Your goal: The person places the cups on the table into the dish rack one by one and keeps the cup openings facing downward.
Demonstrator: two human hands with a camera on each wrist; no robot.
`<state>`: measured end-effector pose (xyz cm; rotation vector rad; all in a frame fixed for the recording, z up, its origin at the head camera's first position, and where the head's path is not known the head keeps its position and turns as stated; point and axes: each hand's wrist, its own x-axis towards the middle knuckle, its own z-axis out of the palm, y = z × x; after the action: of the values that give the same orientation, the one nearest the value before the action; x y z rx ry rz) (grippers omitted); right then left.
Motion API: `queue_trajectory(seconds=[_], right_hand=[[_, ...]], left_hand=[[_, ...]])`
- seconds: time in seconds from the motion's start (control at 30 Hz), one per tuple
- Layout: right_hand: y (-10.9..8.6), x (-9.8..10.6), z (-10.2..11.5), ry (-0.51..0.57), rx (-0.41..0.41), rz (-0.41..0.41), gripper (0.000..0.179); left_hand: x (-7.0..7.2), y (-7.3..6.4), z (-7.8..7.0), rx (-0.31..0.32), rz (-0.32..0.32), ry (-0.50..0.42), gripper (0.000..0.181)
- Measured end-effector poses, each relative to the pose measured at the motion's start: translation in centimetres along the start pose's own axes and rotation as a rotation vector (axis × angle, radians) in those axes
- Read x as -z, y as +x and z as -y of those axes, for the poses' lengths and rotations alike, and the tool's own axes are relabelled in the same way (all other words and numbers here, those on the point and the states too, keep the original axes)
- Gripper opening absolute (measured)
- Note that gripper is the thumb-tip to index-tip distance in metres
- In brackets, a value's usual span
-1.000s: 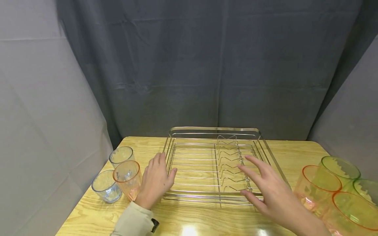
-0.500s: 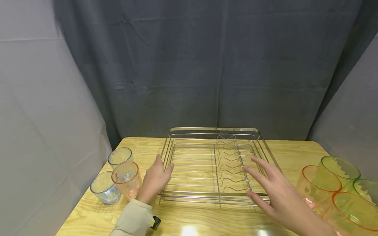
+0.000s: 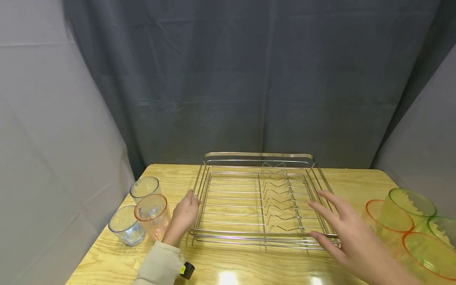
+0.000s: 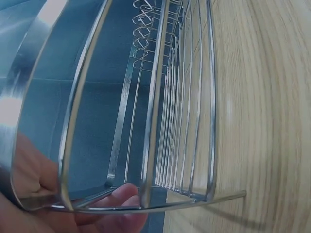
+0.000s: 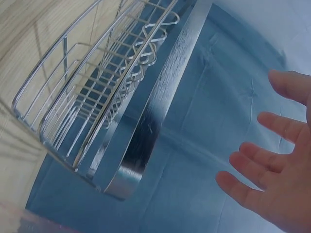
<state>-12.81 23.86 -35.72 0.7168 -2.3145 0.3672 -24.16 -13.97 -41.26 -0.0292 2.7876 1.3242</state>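
Evidently gripping the left side of the wire rack (image 3: 258, 154) on the table (image 3: 278, 269) with the curled fingers of the left hand (image 3: 184, 213), placing the wrist close to an orange-rimmed glass (image 3: 154, 217). Hovering near the rack's right side with the right hand (image 3: 354, 233), with spread, empty fingers. Probably doing best by balancing force across both sides, sparing that glass a knock.

- A person's bare left hand (image 3: 186, 211) gripped with curled fingers.
- The cream-sleeved left forearm (image 3: 159, 263) slanted forward behind it.
- The bare right hand (image 3: 352, 233) spread its fingers, thumb apart, before a bare right forearm (image 3: 388, 271).
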Motion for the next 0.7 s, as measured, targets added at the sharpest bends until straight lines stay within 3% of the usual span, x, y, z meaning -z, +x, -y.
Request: queue_trajectory(seconds=[0.27,0.53,0.7], right_hand=[[-1.2,0.3,-1.3,0.018,-0.008,-0.079,0.07],[-3.1,2.1,-3.6,-0.02,-0.108,-0.032,0.06],[-4.9,2.9,-6.1,-0.07,-0.085,-0.137,0.083]], left_hand=[[0.3,0.2,-0.2,-0.003,-0.042,0.007,0.053],[0.2,-0.1,-0.1,0.008,-0.066,0.013,0.053],[-0.1,0.1,-0.2,-0.006,-0.075,0.06,0.052]])
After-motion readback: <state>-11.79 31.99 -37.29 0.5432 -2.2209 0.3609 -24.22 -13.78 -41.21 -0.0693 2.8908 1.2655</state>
